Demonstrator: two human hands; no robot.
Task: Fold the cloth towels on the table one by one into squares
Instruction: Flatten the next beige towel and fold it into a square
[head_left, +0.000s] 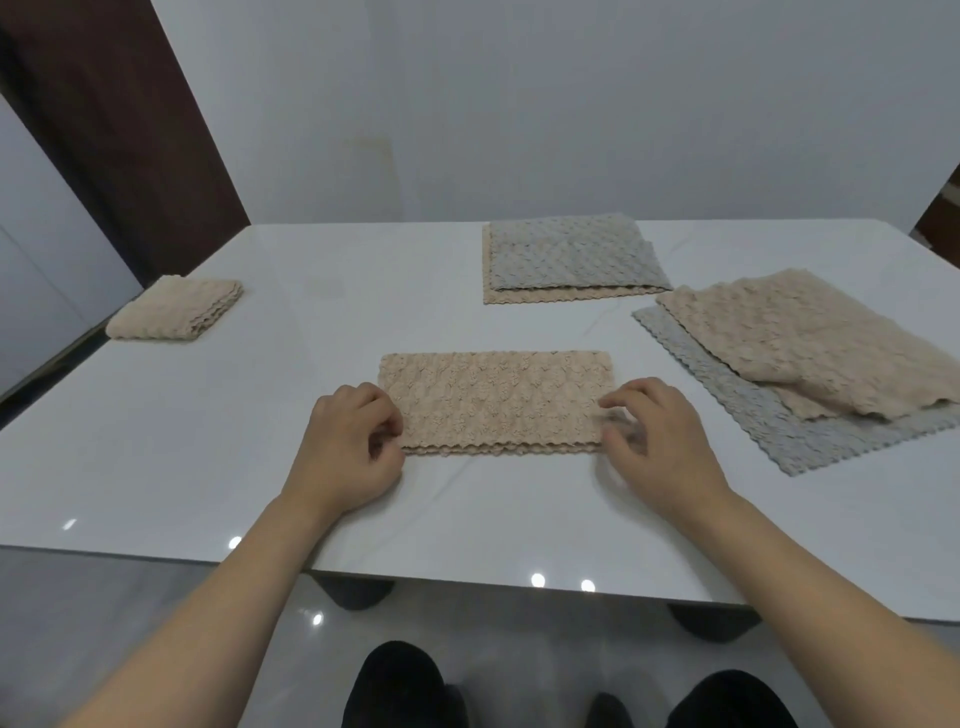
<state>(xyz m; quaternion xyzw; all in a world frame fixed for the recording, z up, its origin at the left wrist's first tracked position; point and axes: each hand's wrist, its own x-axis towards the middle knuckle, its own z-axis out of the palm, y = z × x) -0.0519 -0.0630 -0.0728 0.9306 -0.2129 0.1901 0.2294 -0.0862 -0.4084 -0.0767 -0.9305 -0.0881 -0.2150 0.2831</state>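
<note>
1. A beige towel lies folded into a long strip near the middle of the white table, its long axis running left to right, parallel to the near table edge; the scalloped layered edges face the person.
2. The left hand sits at the strip's left short end, fingers curled against the near-left corner; whether they actually pinch the fabric cannot be told.
3. The right hand rests at the right short end, fingers bent and touching the near-right corner; motion blur hides any grip.
4. A finished beige square sits by the table's far-left edge, well apart from the strip.
5. At the far side, a grey towel lies on a beige one.
6. To the right, a rumpled beige towel lies on a flat grey towel, near the strip's right end.
7. Bare tabletop stretches left of the strip and between it and the near edge.
</note>
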